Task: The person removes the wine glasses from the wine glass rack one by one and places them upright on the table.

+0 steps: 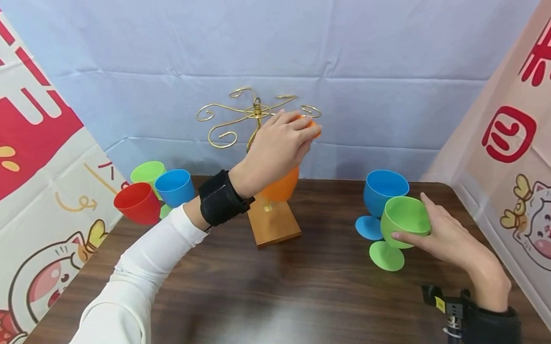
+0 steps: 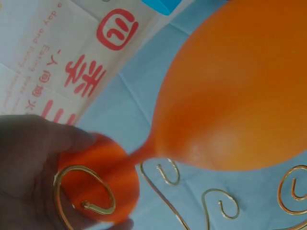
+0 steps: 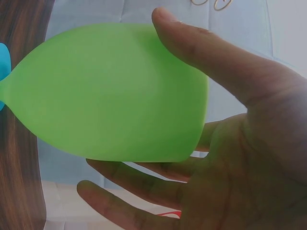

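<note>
My left hand (image 1: 281,144) grips an orange plastic goblet (image 1: 282,188) by its round foot, with the bowl hanging down. The left wrist view shows the thumb over the foot's edge and a gold curled hook close beside it. That hook belongs to a gold wire stand (image 1: 257,110) with several scrolled arms on a wooden base (image 1: 275,230). At the right, my right hand (image 1: 451,236) holds a green goblet (image 1: 407,219) by the bowl, thumb on one side and fingers on the other. The goblet is upright, its foot low by the tabletop.
A blue goblet (image 1: 385,188) stands right behind the green one. At the left are a red goblet (image 1: 139,205), another blue goblet (image 1: 176,186) and a second green goblet (image 1: 147,171). Cloth walls enclose the back and sides of the dark wooden table (image 1: 298,294).
</note>
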The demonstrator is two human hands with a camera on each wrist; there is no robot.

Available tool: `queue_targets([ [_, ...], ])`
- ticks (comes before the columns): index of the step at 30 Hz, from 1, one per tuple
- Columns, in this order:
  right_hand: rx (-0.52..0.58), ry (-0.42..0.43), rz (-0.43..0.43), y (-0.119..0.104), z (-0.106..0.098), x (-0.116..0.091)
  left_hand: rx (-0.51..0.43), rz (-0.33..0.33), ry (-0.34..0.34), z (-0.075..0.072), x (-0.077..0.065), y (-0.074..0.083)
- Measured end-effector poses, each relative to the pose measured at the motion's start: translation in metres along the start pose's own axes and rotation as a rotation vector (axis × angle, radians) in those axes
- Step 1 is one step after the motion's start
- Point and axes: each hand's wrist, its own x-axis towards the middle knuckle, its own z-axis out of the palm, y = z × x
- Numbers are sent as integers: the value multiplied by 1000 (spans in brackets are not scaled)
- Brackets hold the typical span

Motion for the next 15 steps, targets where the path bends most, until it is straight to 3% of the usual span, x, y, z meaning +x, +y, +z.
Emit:
queue_targets([
  [4, -1, -18, 14, -2, -2, 1, 24, 67, -16, -4, -4, 3],
  [15, -10, -29, 32, 0, -1, -2, 17, 170, 102, -6, -35, 7],
])
